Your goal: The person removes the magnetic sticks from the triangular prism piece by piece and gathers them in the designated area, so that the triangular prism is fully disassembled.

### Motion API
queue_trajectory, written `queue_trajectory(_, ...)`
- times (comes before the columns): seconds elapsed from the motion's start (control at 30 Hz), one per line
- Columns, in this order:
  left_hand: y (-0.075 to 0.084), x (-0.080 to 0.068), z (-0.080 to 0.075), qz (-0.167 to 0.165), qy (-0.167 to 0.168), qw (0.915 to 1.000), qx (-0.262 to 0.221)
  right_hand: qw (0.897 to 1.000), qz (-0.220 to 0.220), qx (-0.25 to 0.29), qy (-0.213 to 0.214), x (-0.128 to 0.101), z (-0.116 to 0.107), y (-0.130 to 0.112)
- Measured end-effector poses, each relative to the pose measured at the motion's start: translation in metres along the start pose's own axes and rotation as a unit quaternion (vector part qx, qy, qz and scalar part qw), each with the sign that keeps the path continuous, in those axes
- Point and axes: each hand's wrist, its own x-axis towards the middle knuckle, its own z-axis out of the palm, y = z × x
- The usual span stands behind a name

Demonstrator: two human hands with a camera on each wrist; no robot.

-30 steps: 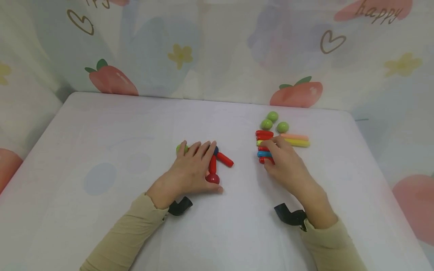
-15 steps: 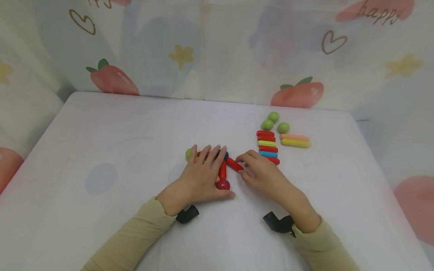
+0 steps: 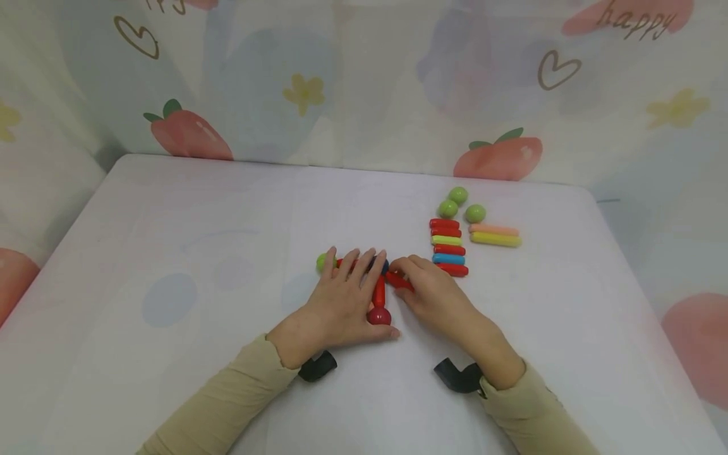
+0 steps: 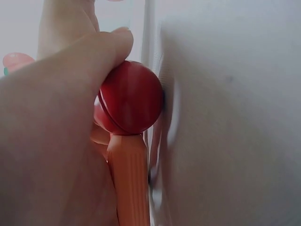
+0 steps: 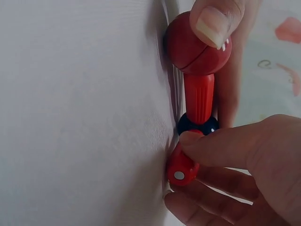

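Two hands at table (image 3: 188, 354) centre: left hand (image 3: 341, 303) flat, fingers straight, over ball-and-stick figure, thumb on red ball (image 3: 378, 315); right hand (image 3: 435, 294) at its 3 o'clock pinches red stick (image 3: 398, 280) against dark blue ball (image 5: 197, 125)

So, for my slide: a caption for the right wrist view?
Right hand pinches a red stick at a dark blue ball.

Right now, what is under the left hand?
Under the left hand show a green ball, a dark blue ball, a red stick and a red ball; the palm hides anything else.
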Motion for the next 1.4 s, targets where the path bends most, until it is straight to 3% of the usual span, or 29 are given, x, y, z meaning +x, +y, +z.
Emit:
queue_trajectory(0.4,0.001,0.0,-0.001,0.004,0.005,0.9999,0.011,1.0,-0.013,-0.006,0.01,0.0,0.001,0.0)
queue_trajectory(0.67,-0.001,0.0,0.0,0.002,0.0,1.0,0.009,1.0,0.002,-0.014,-0.013,0.001,-0.001,0.001)
queue_trajectory(0.9,0.0,0.001,-0.002,-0.004,-0.016,0.9998,0.008,0.999,0.027,-0.015,-0.031,-0.002,-0.012,0.004)
queue_trajectory(1.4,0.0,0.002,-0.001,-0.004,-0.018,0.9998,0.008,0.999,0.039,-0.025,-0.009,-0.008,-0.041,0.015)
